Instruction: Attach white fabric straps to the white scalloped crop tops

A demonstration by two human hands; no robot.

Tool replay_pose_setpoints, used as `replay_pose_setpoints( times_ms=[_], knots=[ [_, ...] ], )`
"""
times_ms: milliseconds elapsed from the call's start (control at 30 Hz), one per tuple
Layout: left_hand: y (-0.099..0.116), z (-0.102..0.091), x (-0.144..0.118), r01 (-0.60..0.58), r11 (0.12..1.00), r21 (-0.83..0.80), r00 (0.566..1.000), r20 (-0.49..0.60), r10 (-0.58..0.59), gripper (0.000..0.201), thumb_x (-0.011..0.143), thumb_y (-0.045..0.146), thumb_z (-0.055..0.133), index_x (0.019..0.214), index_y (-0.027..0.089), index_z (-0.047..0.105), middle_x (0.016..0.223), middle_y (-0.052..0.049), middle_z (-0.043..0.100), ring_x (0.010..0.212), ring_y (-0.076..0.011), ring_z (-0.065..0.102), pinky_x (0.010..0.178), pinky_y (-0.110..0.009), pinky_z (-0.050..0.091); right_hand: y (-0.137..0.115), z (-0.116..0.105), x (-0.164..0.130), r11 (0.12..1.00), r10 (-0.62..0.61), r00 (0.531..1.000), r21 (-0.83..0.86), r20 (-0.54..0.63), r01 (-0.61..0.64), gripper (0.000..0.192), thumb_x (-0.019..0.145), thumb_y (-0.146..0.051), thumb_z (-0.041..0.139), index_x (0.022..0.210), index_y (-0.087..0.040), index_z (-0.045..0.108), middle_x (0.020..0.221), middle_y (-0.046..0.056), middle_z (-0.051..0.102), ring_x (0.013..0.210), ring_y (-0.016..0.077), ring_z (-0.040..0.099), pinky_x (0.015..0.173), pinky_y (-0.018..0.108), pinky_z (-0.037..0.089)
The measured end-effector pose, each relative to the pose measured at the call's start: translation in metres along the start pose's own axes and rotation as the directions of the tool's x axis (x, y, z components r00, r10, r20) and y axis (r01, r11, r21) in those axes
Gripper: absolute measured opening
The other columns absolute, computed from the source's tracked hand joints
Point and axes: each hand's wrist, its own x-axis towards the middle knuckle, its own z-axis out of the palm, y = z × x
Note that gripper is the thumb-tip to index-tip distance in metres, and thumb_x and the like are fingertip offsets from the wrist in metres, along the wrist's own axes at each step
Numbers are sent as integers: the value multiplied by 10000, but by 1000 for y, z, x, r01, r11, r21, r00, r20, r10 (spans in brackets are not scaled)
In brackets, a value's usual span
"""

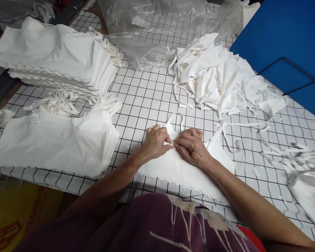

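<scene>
A white strappy top (162, 167) lies spread on the checked tabletop in front of me. Over its upper edge, my left hand (157, 141) pinches a thin white strap (168, 143) between thumb and fingers. My right hand (193, 145) meets it from the other side, its fingertips closed on the same strap near a small clip-like piece (172, 144). The exact form of that piece is partly covered by the fingers. One loose strap loop (177, 113) curves up behind the hands, and another strap (227, 138) trails off to the right.
Neat stacks of white tops, one farther back (55, 49) and one nearer (49, 143), stand at the left. A loose heap of white garments (210, 73) lies at the back right by a blue panel (283, 52). Clear plastic (147, 52) covers the far side. More garments (309, 185) sit at right.
</scene>
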Motion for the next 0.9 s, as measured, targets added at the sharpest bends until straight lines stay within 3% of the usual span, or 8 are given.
replay_pose_setpoints(
  times_ms=[133, 333, 600, 733, 900],
  knots=[
    [-1, 1, 1, -3, 1000, 6, 1000, 9, 3, 169, 777, 248, 775, 745, 164, 632, 851, -10, 651, 941, -220, 518, 884, -393, 301, 0, -3, 3, 996, -62, 998, -62, 23, 64, 192, 963, -205, 492, 977, -241, 680, 873, 24, 683, 1023, 234, 549, 971, 489, 235],
    [-2, 2, 1, -14, 999, 33, 1000, 16, 14, 160, 792, 240, 766, 724, 163, 644, 860, -9, 635, 950, -221, 516, 892, -395, 306, -2, -7, 3, 994, -62, 996, -84, 63, 67, 181, 950, -180, 488, 951, -226, 664, 856, 22, 665, 1010, 233, 551, 961, 490, 232],
    [-2, 1, -1, -18, 999, 45, 1000, 13, 17, 148, 810, 258, 754, 729, 173, 663, 857, -11, 625, 941, -222, 509, 874, -397, 324, 4, -28, 7, 983, -109, 967, -120, 229, 139, 219, 988, -219, 478, 956, -225, 695, 845, 24, 659, 945, 206, 546, 976, 470, 226],
    [-1, -3, -2, -15, 1000, 14, 1000, 12, 15, 161, 790, 268, 777, 724, 173, 666, 863, -13, 644, 934, -220, 519, 889, -416, 340, 16, -49, 37, 958, -164, 948, -186, 274, 220, 208, 983, -224, 513, 936, -222, 715, 844, 28, 666, 934, 211, 533, 959, 448, 241],
    [-5, -2, -3, -23, 1000, 4, 1000, -2, 23, 198, 752, 303, 815, 720, 191, 655, 883, -4, 661, 944, -226, 533, 896, -433, 364, 41, -60, 99, 971, -148, 980, -172, 130, 169, 173, 900, -135, 565, 933, -202, 721, 893, 58, 675, 957, 242, 510, 884, 416, 269]
  ],
)
